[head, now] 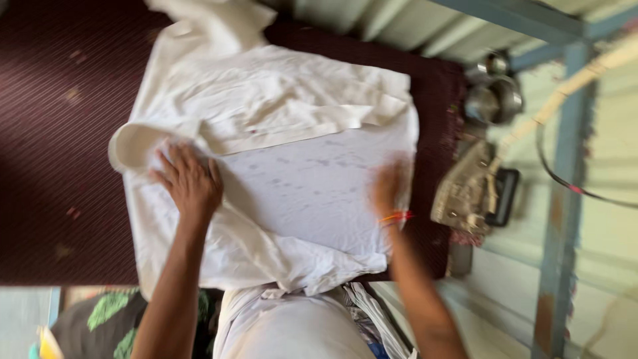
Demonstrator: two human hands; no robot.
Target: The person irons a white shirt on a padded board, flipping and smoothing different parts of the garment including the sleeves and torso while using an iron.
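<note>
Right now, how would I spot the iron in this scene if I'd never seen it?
Find the dark maroon table with the white garment spread on it. Just past its right edge, beyond the right hand, sits the iron: the only bulky metal thing with a black handle.

Soft, even daylight with faint shadows; the whole view is motion-blurred, worst at the right hand [389,189].

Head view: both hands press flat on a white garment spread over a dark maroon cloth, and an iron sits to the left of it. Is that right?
Not quite. The head view shows the iron to the right of the white garment, by the right hand, not to the left. The rest holds: the left hand and the right hand lie flat on the garment, spread over the dark maroon cloth.
</note>
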